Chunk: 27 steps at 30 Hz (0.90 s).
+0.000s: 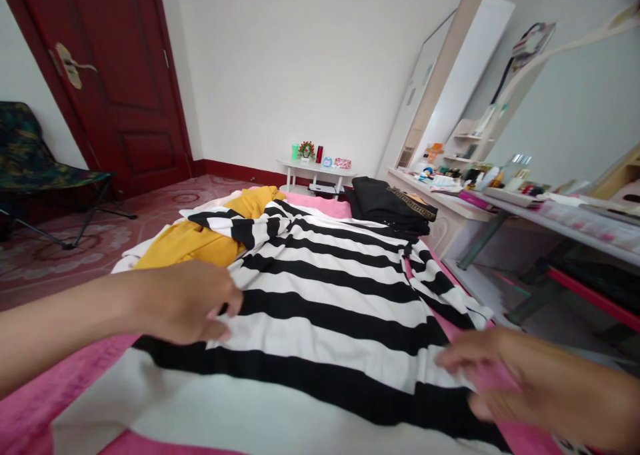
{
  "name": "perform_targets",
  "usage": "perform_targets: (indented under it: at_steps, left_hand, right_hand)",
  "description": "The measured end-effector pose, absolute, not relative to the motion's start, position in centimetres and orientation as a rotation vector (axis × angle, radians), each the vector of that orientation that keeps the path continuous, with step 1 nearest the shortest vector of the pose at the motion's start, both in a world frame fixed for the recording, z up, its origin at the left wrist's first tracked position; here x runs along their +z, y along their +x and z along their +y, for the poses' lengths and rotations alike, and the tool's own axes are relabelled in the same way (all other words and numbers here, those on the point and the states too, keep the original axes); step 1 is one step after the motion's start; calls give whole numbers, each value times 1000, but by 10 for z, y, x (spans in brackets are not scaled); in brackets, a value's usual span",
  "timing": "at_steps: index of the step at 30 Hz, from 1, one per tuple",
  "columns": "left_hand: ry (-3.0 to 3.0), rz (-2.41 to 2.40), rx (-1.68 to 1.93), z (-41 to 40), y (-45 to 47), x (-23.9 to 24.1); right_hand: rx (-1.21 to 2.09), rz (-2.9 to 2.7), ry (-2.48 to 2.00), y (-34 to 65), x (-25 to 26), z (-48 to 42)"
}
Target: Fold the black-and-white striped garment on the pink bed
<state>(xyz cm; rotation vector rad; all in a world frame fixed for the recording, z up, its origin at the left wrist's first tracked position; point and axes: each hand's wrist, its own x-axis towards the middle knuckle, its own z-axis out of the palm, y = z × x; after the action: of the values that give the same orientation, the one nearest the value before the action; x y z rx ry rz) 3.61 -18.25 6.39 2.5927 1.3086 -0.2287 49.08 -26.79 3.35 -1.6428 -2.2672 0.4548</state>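
Observation:
A black-and-white striped long-sleeved top [320,295] lies spread out in front of me, its sleeves out to both sides and a wide white band at the near end. At its left edge is my left hand [193,302], fingers bent and thumb a little apart, with nothing visible in it. Along the right edge, my right hand [525,375] has its thumb and fingers apart, slightly blurred by motion. Whether either hand touches the fabric I cannot tell. Pink cloth [55,388] shows beneath the top.
Yellow clothing [187,242] lies beyond my left hand, and folded black clothes [385,205] are piled at the far right. A small white table [320,167] stands by the wall. On the right is a cluttered dressing table [530,205]; on the left, a camouflage chair [45,168].

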Motion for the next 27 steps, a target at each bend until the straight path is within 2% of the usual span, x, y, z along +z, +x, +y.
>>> perform_targets:
  at_steps: [2,4,9,14,17,21,27]
  left_hand:
    - [2713,1226,-174,-150,86,70]
    - [2738,1264,-44,-111,136,60]
    - [2650,1557,165,-16,199,-1]
    - [2543,1758,306,31,189,-57]
    - [2517,1787,393,39,187,-72]
    - [2502,1764,478,41,190,-76]
    - [2447,1760,556,42,190,-74]
  right_hand:
    - [660,-2370,-1550,445,57,-214]
    - [520,-2273,-1429,399,59,-160]
    - [274,-2243,-1366,353,-12,-52]
    - [38,-2123,-1918,411,-63,15]
    - [-176,-2005,-2059,430,-58,42]
    - [-316,-1960,-1995,408,-37,76]
    - [-203,-1870,-2055,364,-28,138]
